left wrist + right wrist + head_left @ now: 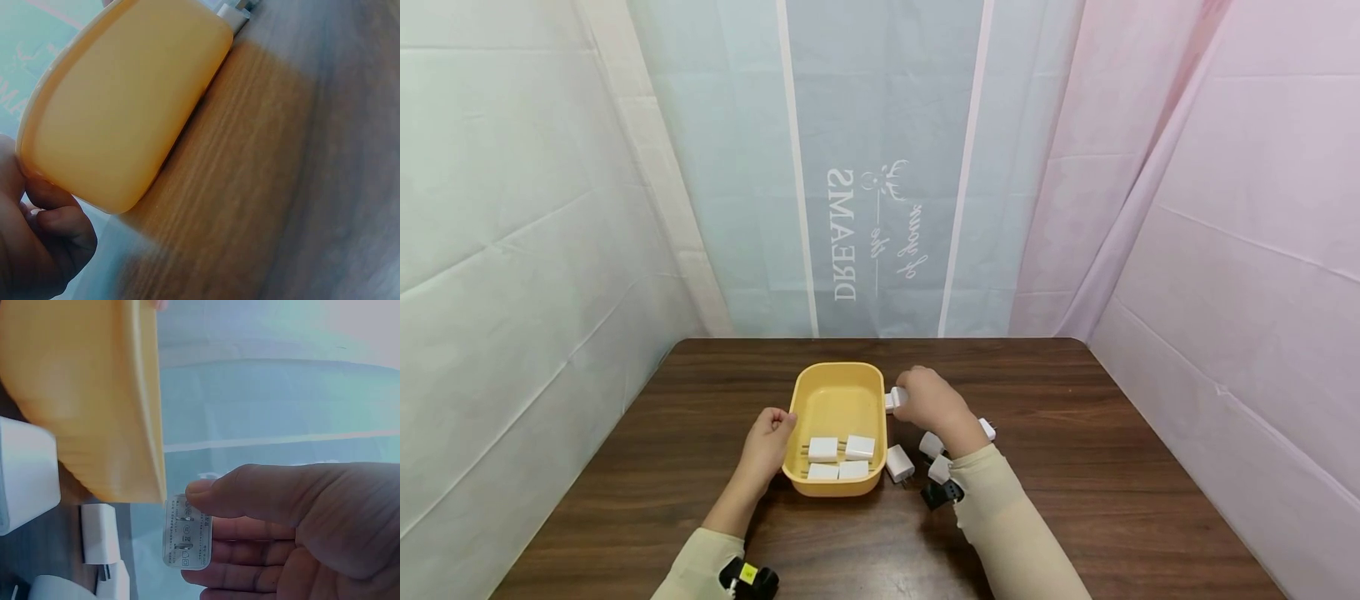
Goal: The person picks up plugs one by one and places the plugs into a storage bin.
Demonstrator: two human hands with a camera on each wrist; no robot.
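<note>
A yellow plastic basin (838,400) sits on the table, with several white charger plugs (823,450) lying in its near half. My left hand (767,442) pinches the basin's left rim, its fingers curled in the left wrist view. Just past the basin's right side, my right hand (934,404) holds another white charger plug (187,532) between thumb and fingers. The held plug's printed face and two metal prongs face the right wrist camera. Beneath it, a further white charger plug (100,534) lies close to the basin's outer wall.
More white charger plugs (899,464) lie right of the basin, some partly hidden by my right forearm. Black camera mounts (942,495) sit on both wrists. The dark wooden table (1075,467) is bounded by hanging cloth (880,125) at the back and sides.
</note>
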